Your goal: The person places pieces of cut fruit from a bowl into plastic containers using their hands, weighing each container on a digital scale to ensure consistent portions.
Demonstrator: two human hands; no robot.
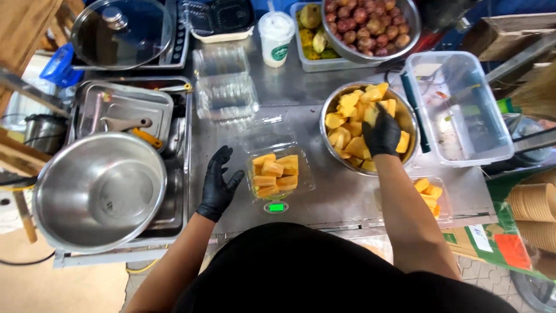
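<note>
While the yellow-orange fruit chunks are being handled over the steel counter, the scene is set out as follows.

Fruit chunks: yellow-orange cut fruit pieces (353, 124) are heaped in a round stainless steel bowl (407, 119) at the right of the counter; they are judged soft, moist and slippery, easily bruised if squeezed.
Hold point: a chunk is best taken lightly across its broad flat sides, not by a thin edge.
Right hand: the black-gloved right hand (381, 134) is plunged into the bowl, fingers curled down among the chunks; whether a piece is clamped cannot be told.
Clear tray: a shallow clear plastic tray (306, 184) partly filled with chunks is set on a small scale with a green display (277, 207), near the counter's front edge; it is judged light, thin-walled and flexible.
Left hand: the black-gloved left hand (219, 184) is held just beside the tray, fingers spread apart, nothing gripped.
Second tray: another clear tray with a few chunks (430, 196) is seen behind the right forearm.
Further off: empty clear trays (227, 87), a large empty steel bowl (99, 191) and a steel bowl of reddish round fruits (370, 26).
</note>
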